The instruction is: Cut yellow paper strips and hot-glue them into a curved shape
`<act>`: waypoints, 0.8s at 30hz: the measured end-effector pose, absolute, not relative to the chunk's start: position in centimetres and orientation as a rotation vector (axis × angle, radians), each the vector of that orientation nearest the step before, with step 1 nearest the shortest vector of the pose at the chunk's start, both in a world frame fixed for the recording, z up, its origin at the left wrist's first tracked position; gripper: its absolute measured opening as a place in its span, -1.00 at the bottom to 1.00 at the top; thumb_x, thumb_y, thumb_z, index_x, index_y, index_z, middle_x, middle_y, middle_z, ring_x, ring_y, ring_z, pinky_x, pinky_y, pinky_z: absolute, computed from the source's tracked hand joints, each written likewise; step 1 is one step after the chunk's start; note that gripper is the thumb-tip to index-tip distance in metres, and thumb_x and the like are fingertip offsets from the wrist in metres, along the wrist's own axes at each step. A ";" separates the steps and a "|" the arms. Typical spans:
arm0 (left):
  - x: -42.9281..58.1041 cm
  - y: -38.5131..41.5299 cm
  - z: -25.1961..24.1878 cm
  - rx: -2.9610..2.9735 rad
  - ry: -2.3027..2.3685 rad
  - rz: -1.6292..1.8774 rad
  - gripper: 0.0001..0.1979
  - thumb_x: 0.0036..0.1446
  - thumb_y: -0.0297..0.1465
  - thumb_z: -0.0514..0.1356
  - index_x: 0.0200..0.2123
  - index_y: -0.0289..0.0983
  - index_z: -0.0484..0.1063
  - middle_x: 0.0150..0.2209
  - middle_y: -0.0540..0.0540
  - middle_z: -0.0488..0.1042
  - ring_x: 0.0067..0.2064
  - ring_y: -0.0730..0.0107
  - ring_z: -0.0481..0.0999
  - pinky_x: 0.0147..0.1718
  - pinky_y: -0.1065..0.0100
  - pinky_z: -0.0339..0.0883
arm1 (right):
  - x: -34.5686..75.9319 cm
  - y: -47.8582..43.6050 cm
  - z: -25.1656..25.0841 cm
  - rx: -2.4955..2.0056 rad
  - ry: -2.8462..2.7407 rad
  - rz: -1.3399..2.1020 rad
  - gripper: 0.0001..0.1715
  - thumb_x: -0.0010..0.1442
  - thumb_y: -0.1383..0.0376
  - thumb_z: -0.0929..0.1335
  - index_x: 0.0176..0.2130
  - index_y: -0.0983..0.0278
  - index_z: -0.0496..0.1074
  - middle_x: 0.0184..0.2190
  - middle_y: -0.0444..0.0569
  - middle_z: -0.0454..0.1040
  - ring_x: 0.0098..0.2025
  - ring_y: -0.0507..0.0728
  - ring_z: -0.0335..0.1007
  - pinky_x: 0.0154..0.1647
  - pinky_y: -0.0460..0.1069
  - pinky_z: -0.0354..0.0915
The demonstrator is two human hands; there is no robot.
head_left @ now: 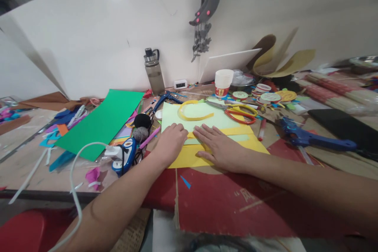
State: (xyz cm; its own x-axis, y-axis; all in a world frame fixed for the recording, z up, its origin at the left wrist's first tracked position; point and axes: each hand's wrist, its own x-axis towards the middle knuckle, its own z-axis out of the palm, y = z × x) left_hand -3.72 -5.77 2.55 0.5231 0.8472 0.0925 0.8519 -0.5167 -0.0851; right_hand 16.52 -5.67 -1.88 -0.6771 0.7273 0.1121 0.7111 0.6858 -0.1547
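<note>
My right hand [220, 149] lies flat with its fingers spread, pressing on a yellow paper strip [236, 131] and the yellow sheet [189, 158] beneath it. At the strip's left end, my left hand [174, 143] is closed with curled fingers and appears to pinch that end; its thumb is hidden. A pale green sheet [171, 116] lies just beyond both hands. On it rest a curled yellow strip [191, 118] and two pairs of scissors, one with yellow handles [243, 108] and one with red handles [242, 118].
A green sheet [103, 126] and a blue power strip [125, 157] lie left. At the back stand a water bottle [154, 75], a small digital clock [180, 84] and stacked paper cups [223, 82]. To the right are a blue glue gun [313, 138] and tape rolls [270, 97].
</note>
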 end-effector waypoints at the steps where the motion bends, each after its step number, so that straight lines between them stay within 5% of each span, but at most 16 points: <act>1: -3.8 -5.8 2.5 -2.626 -1.499 -0.045 -0.78 0.26 -0.42 -0.01 -0.23 -0.29 0.43 -0.19 -0.14 0.42 -0.07 0.26 0.35 -0.06 0.24 0.24 | 16.5 -5.6 -1.9 -1.172 -2.735 0.154 -0.13 0.24 -0.14 0.07 0.30 0.35 0.05 0.33 0.13 -0.03 0.35 0.35 -0.21 0.27 0.30 -0.09; 15: -2.7 -7.1 3.5 -2.475 -1.516 0.309 -0.78 0.20 -0.56 0.00 -0.22 -0.37 0.43 -0.23 -0.22 0.43 -0.16 0.22 0.42 -0.23 0.26 0.29 | 16.5 -5.5 -1.3 -1.173 -2.776 0.129 -0.15 0.24 -0.09 0.13 0.29 0.42 0.07 0.32 0.17 -0.04 0.33 0.39 -0.15 0.26 0.31 -0.03; 20: -3.1 -7.3 3.0 -2.448 -1.414 0.218 -0.66 0.23 -0.51 -0.01 0.06 -0.23 0.28 -0.15 -0.17 0.40 -0.12 0.21 0.38 -0.25 0.24 0.27 | 16.5 -5.7 -1.2 -1.185 -2.763 0.140 -0.12 0.24 -0.12 0.11 0.30 0.40 0.04 0.33 0.16 -0.05 0.34 0.38 -0.17 0.27 0.30 -0.06; 24: -3.1 -7.3 2.5 -2.447 -1.366 0.191 -0.67 0.23 -0.49 0.00 0.04 -0.21 0.29 -0.11 -0.17 0.39 -0.09 0.16 0.35 -0.24 0.20 0.24 | 16.4 -5.7 -1.2 -1.178 -2.741 0.158 -0.13 0.24 -0.12 0.10 0.30 0.39 0.06 0.32 0.17 -0.03 0.34 0.36 -0.18 0.26 0.31 -0.06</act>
